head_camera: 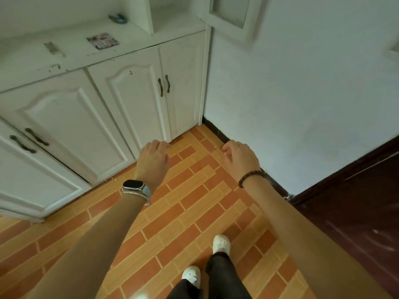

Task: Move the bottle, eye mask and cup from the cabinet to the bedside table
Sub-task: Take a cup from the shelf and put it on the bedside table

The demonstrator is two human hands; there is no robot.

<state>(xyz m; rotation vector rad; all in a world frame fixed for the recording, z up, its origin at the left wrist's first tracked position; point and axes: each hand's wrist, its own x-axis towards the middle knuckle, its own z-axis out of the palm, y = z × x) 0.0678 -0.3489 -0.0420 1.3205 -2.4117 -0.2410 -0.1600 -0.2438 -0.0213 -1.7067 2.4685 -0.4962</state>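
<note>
A white cabinet [121, 98] with closed lower doors stands ahead on the left. On its top at the back lies a small dark grey-blue object [118, 19]; I cannot tell whether it is the eye mask. No bottle or cup shows. My left hand [153, 157], with a watch on the wrist, hangs over the floor in front of the cabinet's lower doors, fingers loosely curled and holding nothing. My right hand [240, 157], with a bead bracelet, hangs near the wall's skirting, also loosely curled around nothing.
A colourful flat packet [103, 41] and a beige strip [54, 49] lie on the cabinet top. An upper compartment [172, 16] stands open, its glass door [231, 11] swung right. A white wall [302, 93] faces me; a dark brown door [356, 208] is at right. Orange floor tiles [194, 212] lie underfoot.
</note>
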